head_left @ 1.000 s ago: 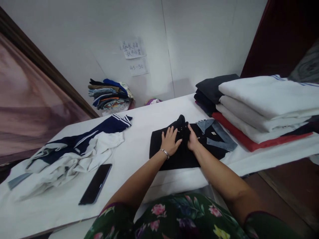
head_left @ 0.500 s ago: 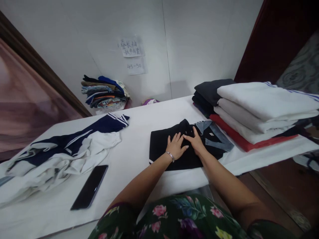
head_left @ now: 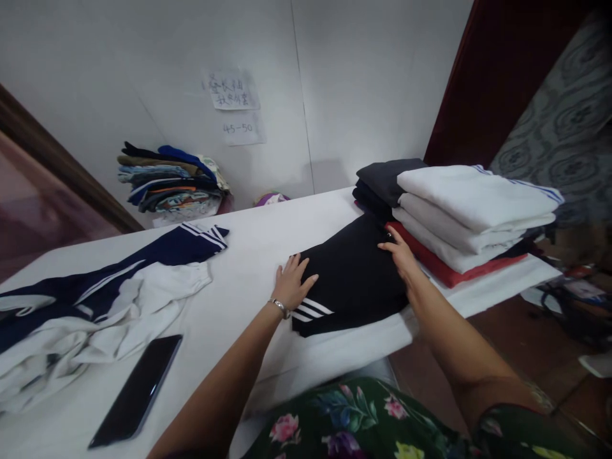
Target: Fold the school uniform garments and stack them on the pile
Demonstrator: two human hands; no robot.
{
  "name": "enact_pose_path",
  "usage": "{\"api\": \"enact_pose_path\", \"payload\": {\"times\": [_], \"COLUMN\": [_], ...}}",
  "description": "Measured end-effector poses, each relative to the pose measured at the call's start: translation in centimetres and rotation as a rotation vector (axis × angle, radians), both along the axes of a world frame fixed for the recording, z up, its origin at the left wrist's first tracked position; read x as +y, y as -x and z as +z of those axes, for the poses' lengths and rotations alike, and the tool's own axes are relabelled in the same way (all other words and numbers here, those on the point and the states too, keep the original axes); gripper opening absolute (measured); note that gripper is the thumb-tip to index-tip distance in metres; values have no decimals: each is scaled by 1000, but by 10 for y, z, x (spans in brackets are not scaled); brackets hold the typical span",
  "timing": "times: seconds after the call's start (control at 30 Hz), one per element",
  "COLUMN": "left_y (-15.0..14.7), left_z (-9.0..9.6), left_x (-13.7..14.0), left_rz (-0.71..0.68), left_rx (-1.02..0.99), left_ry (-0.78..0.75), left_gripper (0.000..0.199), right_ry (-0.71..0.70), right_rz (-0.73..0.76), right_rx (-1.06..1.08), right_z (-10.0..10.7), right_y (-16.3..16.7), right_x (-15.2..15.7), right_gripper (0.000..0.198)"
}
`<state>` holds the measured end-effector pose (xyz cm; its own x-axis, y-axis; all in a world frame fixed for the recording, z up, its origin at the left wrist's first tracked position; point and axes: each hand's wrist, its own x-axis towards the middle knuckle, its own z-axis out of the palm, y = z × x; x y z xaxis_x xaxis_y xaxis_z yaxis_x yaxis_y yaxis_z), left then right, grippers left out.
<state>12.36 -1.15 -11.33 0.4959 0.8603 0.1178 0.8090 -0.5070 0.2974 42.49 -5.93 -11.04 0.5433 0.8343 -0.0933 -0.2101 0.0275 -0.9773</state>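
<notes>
A: What takes up most of the view?
B: The white table (head_left: pixel 248 255), running from nine o'clock across to three o'clock

A: And the biggest things on it?
B: At two o'clock a stack of folded clothes (head_left: pixel 459 217): white pieces on top, a red one beneath, dark ones behind. At nine o'clock a loose heap of navy and white garments (head_left: pixel 100 299), and at eleven o'clock against the wall a small pile of mixed colours (head_left: pixel 169 185)

A: Where is the garment being handled?
B: The black folded garment (head_left: pixel 351 277) lies flat near the centre of the table, its right edge touching the stack at two o'clock; three white stripes show at its near left corner

A: The hands?
B: The left hand (head_left: pixel 292 287) lies flat with fingers spread wide on the garment's left edge, a bracelet at the wrist. The right hand (head_left: pixel 400 254) rests with fingers stretched out at its far right corner, just beside the red piece; neither grips anything

A: Anything smaller?
B: A dark phone (head_left: pixel 136 390) at seven o'clock, and two paper notes (head_left: pixel 233 108) on the wall at twelve o'clock
</notes>
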Motion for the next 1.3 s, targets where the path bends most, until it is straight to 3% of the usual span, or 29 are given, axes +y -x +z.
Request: {"api": "enact_pose_path", "payload": {"times": [0.2,0.4,0.5,0.6,0.7,0.83,0.9,1.03,1.17,1.3], "left_y": [-24,-38,-39,-40,-40,-39,-38,-38,-39,-39], "left_z": [-18,-41,-46,-46,-43,-39,-40,-47,-53,-54], "left_x": [-8,-10,-11,-12,-13,-12,-11,-11,-11,-11], "left_rz": [-91,-109,-112,-113,-107,-69,-54,-70,-79,-78], "left_rx": [51,163,186,191,166,84,70,110,106,98], "left_ry": [29,-28,-67,-72,-70,-69,-78,-45,-49,-54], "left_gripper": [62,63,63,63,64,65,64,62,64,64], "right_ry": [130,182,283,361,221,52,135,495,509,554], "right_rz": [-10,-13,-5,-31,93,280,309,303,258,285], "right_rx": [-95,-275,-455,-893,-1283,-1495,-1560,-1549,-1576,-1577], "right_z": [-28,-58,-52,-32,-9,2,-6,-37,-55,-48], "right_y": [-58,-78,-76,-59,-25,11,10,-19,-35,-28], "right_x": [-2,-7,-7,-7,-8,-3,1,8,8,9], "right_gripper": [86,79,73,69,64,60,62,65,65,65]}}
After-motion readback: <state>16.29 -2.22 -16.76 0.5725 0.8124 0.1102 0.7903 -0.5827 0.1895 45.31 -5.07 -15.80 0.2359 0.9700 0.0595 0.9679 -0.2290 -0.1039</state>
